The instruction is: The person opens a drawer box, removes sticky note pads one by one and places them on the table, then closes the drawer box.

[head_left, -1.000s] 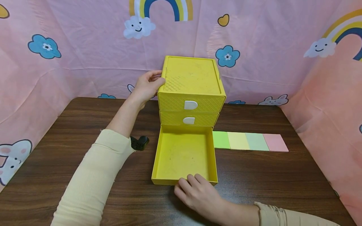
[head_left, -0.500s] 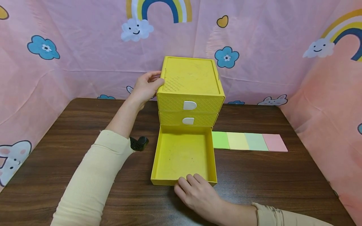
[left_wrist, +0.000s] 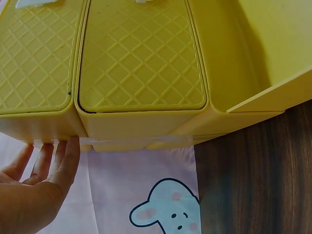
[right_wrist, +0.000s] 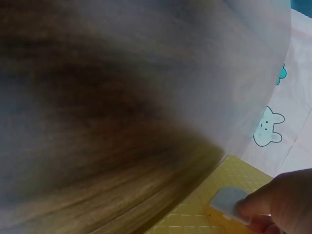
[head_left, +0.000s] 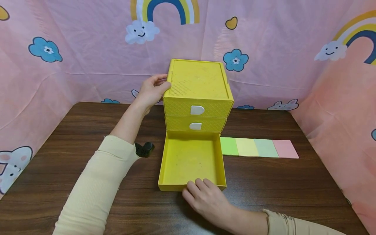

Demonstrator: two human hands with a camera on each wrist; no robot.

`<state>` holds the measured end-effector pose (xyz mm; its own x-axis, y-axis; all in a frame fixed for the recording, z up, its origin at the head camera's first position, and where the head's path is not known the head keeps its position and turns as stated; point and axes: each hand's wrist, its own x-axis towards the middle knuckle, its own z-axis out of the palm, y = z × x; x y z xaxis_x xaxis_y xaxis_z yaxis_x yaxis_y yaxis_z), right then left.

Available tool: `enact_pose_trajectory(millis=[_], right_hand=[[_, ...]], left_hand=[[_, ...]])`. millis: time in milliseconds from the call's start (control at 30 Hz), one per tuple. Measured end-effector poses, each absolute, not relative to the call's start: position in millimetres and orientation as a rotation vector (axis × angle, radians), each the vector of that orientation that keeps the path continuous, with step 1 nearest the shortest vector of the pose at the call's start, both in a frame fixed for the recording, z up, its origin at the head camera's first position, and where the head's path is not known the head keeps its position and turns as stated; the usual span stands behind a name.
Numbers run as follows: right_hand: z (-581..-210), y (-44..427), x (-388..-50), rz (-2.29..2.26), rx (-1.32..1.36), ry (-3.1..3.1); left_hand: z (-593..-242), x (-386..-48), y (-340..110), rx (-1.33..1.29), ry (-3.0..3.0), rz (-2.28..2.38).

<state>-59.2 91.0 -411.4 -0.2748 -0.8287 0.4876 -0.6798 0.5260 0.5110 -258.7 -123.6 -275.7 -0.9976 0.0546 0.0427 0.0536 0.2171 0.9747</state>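
A yellow storage unit (head_left: 199, 78) with three stacked drawers stands on the table. Its two upper drawers are closed, each with a white tab. The bottom drawer (head_left: 191, 160) is pulled out and nothing lies inside it. My left hand (head_left: 151, 93) touches the unit's left side near the top, its fingers (left_wrist: 68, 158) fairly straight against the wall in the left wrist view. At the drawer's front is my right hand (head_left: 205, 200). The right wrist view shows it pinching the white drawer handle (right_wrist: 227, 201), with the thumb on top.
Right of the unit, a row of green, yellow, mint and pink paper squares (head_left: 264, 148) lies on the dark wooden table (head_left: 264, 186). A black device (head_left: 144, 149) sits at the left cuff. Pink patterned cloth (head_left: 102, 55) surrounds the table.
The bottom drawer has slid slightly inward, and my right hand has moved forward with it. My left hand keeps its place on the unit.
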Motion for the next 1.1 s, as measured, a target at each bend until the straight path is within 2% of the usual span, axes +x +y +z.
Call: enact_pose_trajectory(millis=[1100], right_hand=[[-405.7, 96.7, -87.2, -0.221, 1.192, -2.058]], left_hand=[[-275.4, -257.7, -123.1, 0.112, 2.456, 1.965]])
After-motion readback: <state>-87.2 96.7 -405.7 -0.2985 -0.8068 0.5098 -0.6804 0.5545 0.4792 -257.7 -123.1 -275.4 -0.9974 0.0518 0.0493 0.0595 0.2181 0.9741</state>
